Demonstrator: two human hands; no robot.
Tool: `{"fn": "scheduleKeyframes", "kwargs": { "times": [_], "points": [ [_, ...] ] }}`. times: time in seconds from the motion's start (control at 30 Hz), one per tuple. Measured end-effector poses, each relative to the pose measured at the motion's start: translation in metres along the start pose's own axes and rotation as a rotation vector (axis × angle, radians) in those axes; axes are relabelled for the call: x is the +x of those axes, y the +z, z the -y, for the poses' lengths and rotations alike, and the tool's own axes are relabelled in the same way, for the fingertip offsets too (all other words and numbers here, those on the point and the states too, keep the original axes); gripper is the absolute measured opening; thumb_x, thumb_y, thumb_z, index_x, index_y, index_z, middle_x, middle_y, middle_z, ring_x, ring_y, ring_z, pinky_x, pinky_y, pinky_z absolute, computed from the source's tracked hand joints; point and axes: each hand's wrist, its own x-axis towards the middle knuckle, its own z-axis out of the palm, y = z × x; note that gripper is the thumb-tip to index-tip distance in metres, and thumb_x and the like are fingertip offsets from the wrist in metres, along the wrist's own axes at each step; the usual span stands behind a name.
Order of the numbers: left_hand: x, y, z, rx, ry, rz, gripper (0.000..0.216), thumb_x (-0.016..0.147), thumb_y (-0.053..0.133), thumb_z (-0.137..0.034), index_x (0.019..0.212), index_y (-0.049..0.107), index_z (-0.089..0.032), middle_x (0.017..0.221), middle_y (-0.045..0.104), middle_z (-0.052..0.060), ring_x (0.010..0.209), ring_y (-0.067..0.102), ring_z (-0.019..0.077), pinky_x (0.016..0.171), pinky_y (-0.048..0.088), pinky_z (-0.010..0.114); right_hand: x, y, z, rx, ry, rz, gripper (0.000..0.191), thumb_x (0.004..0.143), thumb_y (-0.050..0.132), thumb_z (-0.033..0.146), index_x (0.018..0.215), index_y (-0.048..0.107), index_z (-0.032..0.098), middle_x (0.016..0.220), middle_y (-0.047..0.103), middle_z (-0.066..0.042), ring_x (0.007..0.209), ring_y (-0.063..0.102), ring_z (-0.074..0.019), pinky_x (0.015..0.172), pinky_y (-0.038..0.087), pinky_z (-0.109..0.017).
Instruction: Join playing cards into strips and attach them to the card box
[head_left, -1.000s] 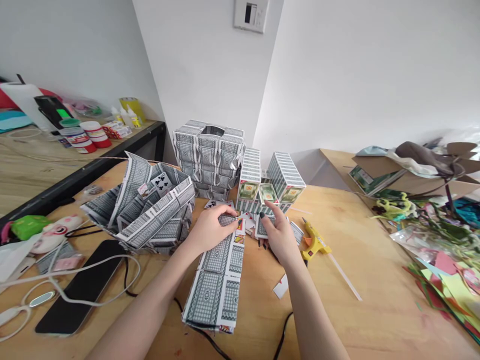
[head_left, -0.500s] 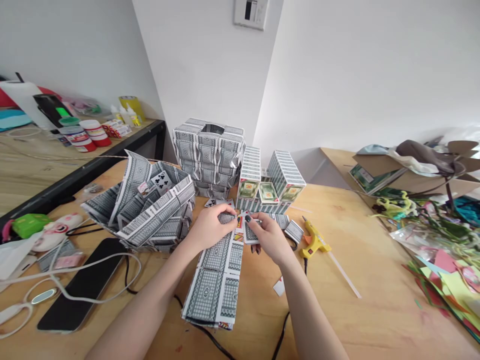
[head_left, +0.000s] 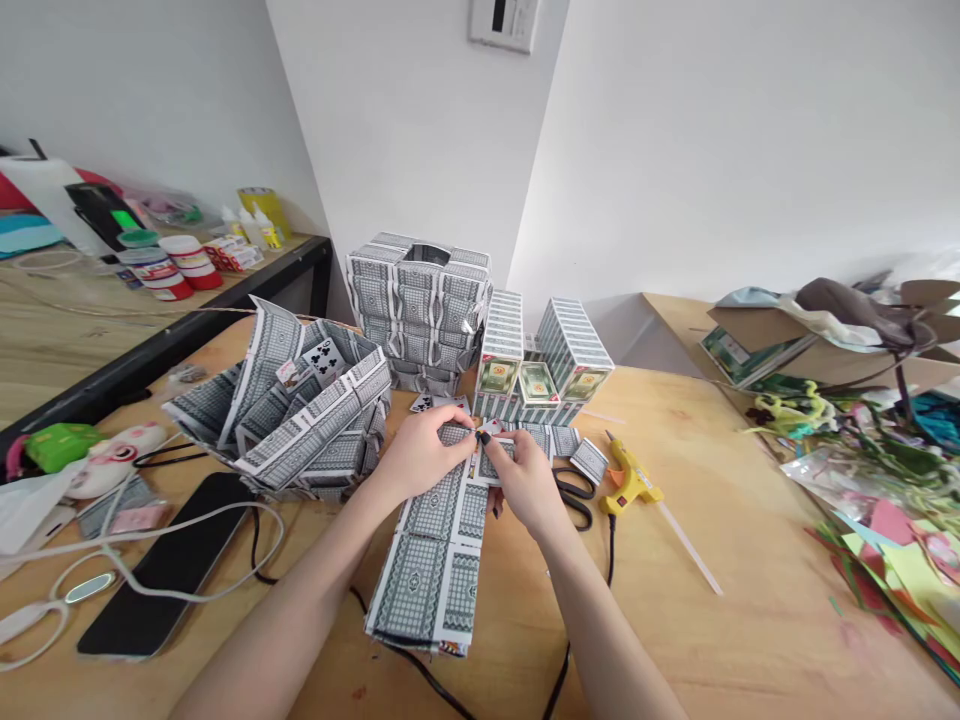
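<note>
A long, grey-patterned playing-card block (head_left: 427,565) lies centrally, the left hand (head_left: 424,450) pinching its far end, the right hand (head_left: 525,475) grasping a grey-backed card (head_left: 489,468) at its right edge. Brown wooden tabletop (head_left: 720,470) stretches rightward; leftward, an open grey-card basket (head_left: 315,418) holds a white clubs card (head_left: 325,362).

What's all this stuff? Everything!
Card strip: one, grey, front
Loose cards: several, grey, centre
Card basket: one, grey, left
Card tower: one, grey, back
Card packs: several, green fronts, back
Scissors: one, black, centre
Glue gun: one, yellow, right
Glue stick: one, translucent, right
Phone: one, black, left
Cables: several, white, black, front
Toys: two, green, white, left
Tubs: two, red, left
Bottles: several, white, left
Cardboard box: one, brown, right
Papers: many, multicoloured, right
Switch: one, white, wall
Work table: one, brown, front
Left hand: one, bare, on card strip
Right hand: one, bare, holding card
</note>
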Motion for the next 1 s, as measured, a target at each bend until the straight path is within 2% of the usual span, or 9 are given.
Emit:
{"fn": "scheduleKeyframes", "kwargs": {
  "times": [0.13,0.2,0.33,0.43,0.8,1.0],
  "points": [
    [0.000,0.000,0.002,0.011,-0.002,-0.010,0.015,0.075,0.050,-0.030,0.082,0.060,-0.022,0.089,0.067,-0.001,0.085,0.060,0.0193,0.079,0.045,0.031,-0.002,-0.001,0.004,-0.021,0.050,0.084,0.025,0.077,0.049,0.046,0.078,0.043,0.022,0.032,0.048,0.006,0.026,0.049,-0.0165,0.024,0.033,-0.022],
    [0.000,0.001,0.002,0.015,-0.003,-0.008,0.015,0.075,0.050,-0.031,0.082,0.060,-0.022,0.089,0.067,-0.001,0.086,0.060,0.0192,0.079,0.045,0.030,-0.004,-0.001,0.008,-0.009,0.071,0.133,0.022,0.076,0.048,0.043,0.073,0.043,0.022,0.032,0.047,0.007,0.025,0.046,-0.0140,0.024,0.029,-0.020],
    [0.000,0.001,0.002,0.018,0.004,0.007,0.016,0.076,0.048,-0.030,0.083,0.060,-0.023,0.090,0.066,-0.001,0.086,0.060,0.0190,0.078,0.044,0.030,-0.007,-0.002,0.015,0.153,0.099,0.174,0.012,0.069,0.053,0.029,0.073,0.046,0.020,0.042,0.048,0.008,0.030,0.039,-0.0061,0.029,0.026,-0.016],
    [0.000,0.000,0.002,0.012,0.010,0.007,0.016,0.078,0.047,-0.029,0.084,0.060,-0.022,0.091,0.066,-0.001,0.087,0.060,0.0186,0.079,0.044,0.030,-0.007,-0.003,0.016,0.258,0.103,0.198,0.015,0.065,0.055,0.027,0.075,0.047,0.019,0.049,0.048,0.008,0.038,0.041,-0.0050,0.034,0.028,-0.015],
    [0.001,0.001,0.005,0.009,-0.014,-0.006,0.017,0.078,0.046,-0.029,0.085,0.059,-0.021,0.090,0.066,-0.001,0.086,0.059,0.0176,0.079,0.043,0.028,-0.002,-0.002,0.010,0.408,0.106,0.191,0.023,0.061,0.062,0.029,0.078,0.049,0.018,0.054,0.051,0.006,0.037,0.038,-0.0046,0.034,0.026,-0.017],
    [0.001,0.001,0.004,0.026,-0.016,-0.006,0.018,0.079,0.045,-0.029,0.085,0.060,-0.021,0.090,0.066,-0.001,0.085,0.059,0.0175,0.077,0.043,0.028,-0.002,-0.002,0.009,0.377,0.070,0.174,0.021,0.063,0.060,0.030,0.076,0.049,0.018,0.052,0.049,0.006,0.037,0.038,-0.0045,0.034,0.025,-0.016]
  ]
}}
